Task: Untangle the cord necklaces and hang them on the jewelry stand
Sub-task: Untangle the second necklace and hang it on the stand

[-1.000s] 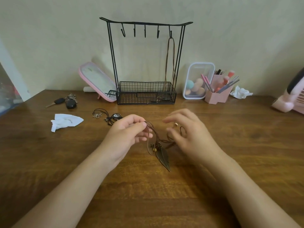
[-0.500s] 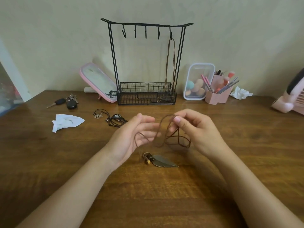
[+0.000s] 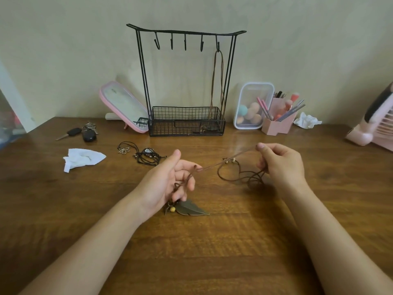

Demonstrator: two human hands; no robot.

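Observation:
A brown cord necklace [image 3: 230,161] is stretched between my two hands above the wooden table [image 3: 202,252]. My left hand [image 3: 168,180] has its fingers curled round the cord just above the bronze leaf pendant [image 3: 191,208], which lies on the table. My right hand [image 3: 280,161] pinches the other end, and loose loops of cord [image 3: 240,174] hang below it. A tangle of black cord necklaces [image 3: 146,155] lies to the left. The black wire jewelry stand [image 3: 186,81] stands at the back, with one brown necklace [image 3: 219,81] hanging from its rightmost hook.
Keys [image 3: 85,132] and a crumpled white tissue [image 3: 81,158] lie at the left. A pink mirror [image 3: 124,106] leans beside the stand. A clear box of sponges [image 3: 252,105], a pink brush holder [image 3: 278,121] and a pink fan [image 3: 376,124] stand at the right.
My hands have drawn apart, pulling the brown cord taut between them. The leaf pendant has come down onto the table under my left hand.

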